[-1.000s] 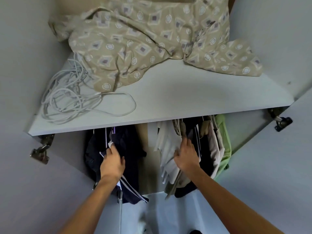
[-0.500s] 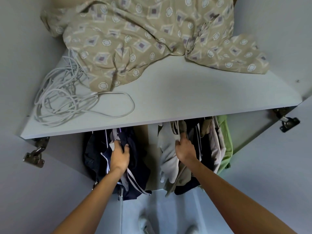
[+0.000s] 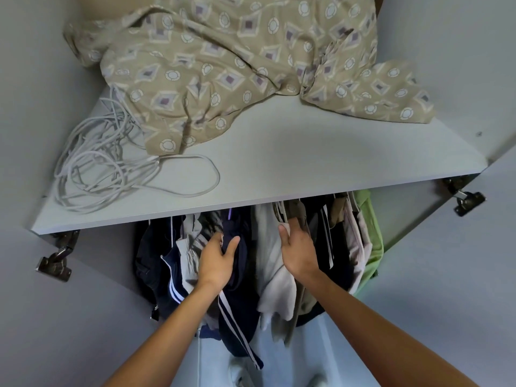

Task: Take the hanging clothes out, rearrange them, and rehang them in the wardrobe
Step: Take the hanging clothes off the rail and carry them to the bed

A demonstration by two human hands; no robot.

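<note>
While both bare arms reach up from below, the flat pale grey wardrobe shelf (image 3: 307, 163) spans the view and serves as the marker for everything else. Just under its front edge hangs a crowded row of clothes. The left hand (image 3: 217, 261) is below the shelf's middle, its fingers curled into the dark navy garment with white side stripes (image 3: 237, 317), thumb spread to the right over the cloth, so it has a loose hold of a fold of that fabric. Beside it, further right under the shelf, the right hand (image 3: 298, 252) lies with fingers nearly straight and together, pressed between the hanging white cloth garment (image 3: 275, 275) and the darker pieces next to it; whether it grips anything cannot be told. At the right end of the row, under the shelf's right corner, hangs a light green garment (image 3: 371, 247). On top of the shelf lie a crumpled beige bedsheet printed with diamonds and circles (image 3: 237, 65) towards the back and a tangled white cable (image 3: 111, 163) at the left end, partly under the sheet.
</note>
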